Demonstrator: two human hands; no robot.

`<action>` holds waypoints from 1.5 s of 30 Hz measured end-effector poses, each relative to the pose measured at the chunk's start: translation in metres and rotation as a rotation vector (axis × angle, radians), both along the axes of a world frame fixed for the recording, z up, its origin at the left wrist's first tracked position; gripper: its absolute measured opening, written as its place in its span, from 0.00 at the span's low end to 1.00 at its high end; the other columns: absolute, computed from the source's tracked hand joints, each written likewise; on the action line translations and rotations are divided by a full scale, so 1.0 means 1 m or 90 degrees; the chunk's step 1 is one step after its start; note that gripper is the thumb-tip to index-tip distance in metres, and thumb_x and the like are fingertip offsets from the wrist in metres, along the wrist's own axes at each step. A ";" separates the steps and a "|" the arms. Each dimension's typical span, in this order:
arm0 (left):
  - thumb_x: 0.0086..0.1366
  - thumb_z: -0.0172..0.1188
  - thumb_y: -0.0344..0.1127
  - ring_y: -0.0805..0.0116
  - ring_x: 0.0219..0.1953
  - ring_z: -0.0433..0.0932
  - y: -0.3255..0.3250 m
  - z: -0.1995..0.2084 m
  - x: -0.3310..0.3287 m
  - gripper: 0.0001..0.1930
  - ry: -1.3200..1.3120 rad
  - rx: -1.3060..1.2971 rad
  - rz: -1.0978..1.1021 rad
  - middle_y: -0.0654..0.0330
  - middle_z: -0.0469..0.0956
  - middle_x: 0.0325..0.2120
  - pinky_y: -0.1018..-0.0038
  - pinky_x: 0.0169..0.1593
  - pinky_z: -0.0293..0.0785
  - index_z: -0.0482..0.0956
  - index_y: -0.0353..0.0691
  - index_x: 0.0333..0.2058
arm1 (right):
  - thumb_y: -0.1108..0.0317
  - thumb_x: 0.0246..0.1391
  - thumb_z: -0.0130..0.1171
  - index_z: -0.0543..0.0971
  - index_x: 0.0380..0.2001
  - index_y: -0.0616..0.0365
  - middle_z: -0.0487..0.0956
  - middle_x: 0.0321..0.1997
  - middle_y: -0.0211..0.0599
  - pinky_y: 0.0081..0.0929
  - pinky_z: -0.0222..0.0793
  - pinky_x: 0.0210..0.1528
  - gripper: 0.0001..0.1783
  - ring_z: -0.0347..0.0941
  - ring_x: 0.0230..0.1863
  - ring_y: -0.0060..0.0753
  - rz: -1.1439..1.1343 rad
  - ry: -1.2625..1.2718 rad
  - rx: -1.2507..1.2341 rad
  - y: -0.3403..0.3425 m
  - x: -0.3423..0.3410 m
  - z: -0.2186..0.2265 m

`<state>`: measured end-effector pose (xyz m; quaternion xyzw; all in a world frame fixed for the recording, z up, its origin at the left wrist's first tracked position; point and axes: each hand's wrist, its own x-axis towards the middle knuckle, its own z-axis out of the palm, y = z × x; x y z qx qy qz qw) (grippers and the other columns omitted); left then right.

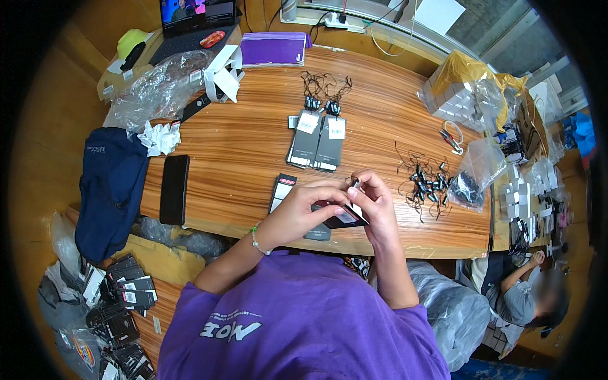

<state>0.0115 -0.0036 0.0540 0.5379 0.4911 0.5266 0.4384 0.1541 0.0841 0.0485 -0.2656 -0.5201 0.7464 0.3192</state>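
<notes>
Fingers (pixel 328 194) in two-handed pinch around dark tag (pixel 348 219); wood-grain table (pixel 237 142) beneath, laptop (pixel 185 39) beyond.

The left hand (pixel 304 209) and right hand (pixel 376 206) hold a card (pixel 347 219) over the table (pixel 240 145). Beyond them lie two stacks of tags (pixel 329 149) with black cords (pixel 332 109); a phone (pixel 174 190) lies at left, a heap (pixel 430 182) at right.
</notes>
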 end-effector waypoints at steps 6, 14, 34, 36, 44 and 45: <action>0.56 0.57 0.29 0.75 0.31 0.76 -0.002 -0.010 0.000 0.08 0.015 -0.049 -0.007 0.58 0.79 0.29 0.79 0.37 0.70 0.77 0.34 0.34 | 0.71 0.49 0.55 0.71 0.29 0.58 0.70 0.29 0.25 0.14 0.59 0.34 0.04 0.63 0.30 0.15 0.051 0.101 -0.200 0.001 -0.001 -0.012; 0.56 0.58 0.26 0.78 0.34 0.74 -0.007 -0.016 -0.008 0.06 -0.032 -0.094 -0.019 0.61 0.78 0.29 0.81 0.40 0.70 0.77 0.32 0.33 | 0.64 0.55 0.51 0.74 0.31 0.57 0.72 0.32 0.28 0.20 0.63 0.38 0.08 0.66 0.34 0.19 0.001 0.159 -0.196 0.027 0.003 -0.004; 0.55 0.56 0.19 0.75 0.34 0.75 0.009 -0.017 -0.029 0.09 -0.036 0.096 0.335 0.59 0.76 0.34 0.81 0.38 0.72 0.75 0.31 0.36 | 0.74 0.46 0.56 0.77 0.25 0.65 0.67 0.20 0.35 0.25 0.61 0.25 0.05 0.65 0.24 0.29 -0.024 -0.237 0.513 0.001 -0.030 0.029; 0.55 0.56 0.19 0.76 0.34 0.75 0.009 -0.016 -0.029 0.09 -0.040 0.101 0.332 0.59 0.76 0.33 0.82 0.38 0.72 0.75 0.32 0.36 | 0.74 0.45 0.56 0.77 0.24 0.65 0.67 0.20 0.37 0.28 0.61 0.26 0.05 0.65 0.24 0.33 -0.031 -0.231 0.548 0.002 -0.033 0.026; 0.54 0.57 0.19 0.78 0.32 0.74 0.008 -0.013 -0.025 0.09 -0.050 0.084 0.337 0.61 0.76 0.32 0.83 0.36 0.72 0.74 0.32 0.35 | 0.73 0.43 0.56 0.76 0.22 0.64 0.69 0.20 0.40 0.32 0.63 0.27 0.04 0.66 0.25 0.39 -0.065 -0.296 0.656 0.003 -0.038 0.027; 0.54 0.57 0.19 0.78 0.32 0.74 0.008 -0.014 -0.025 0.08 -0.043 0.075 0.340 0.61 0.76 0.32 0.83 0.36 0.72 0.74 0.31 0.35 | 0.73 0.42 0.56 0.76 0.22 0.64 0.69 0.19 0.40 0.33 0.63 0.27 0.04 0.66 0.24 0.39 -0.068 -0.299 0.671 0.003 -0.038 0.027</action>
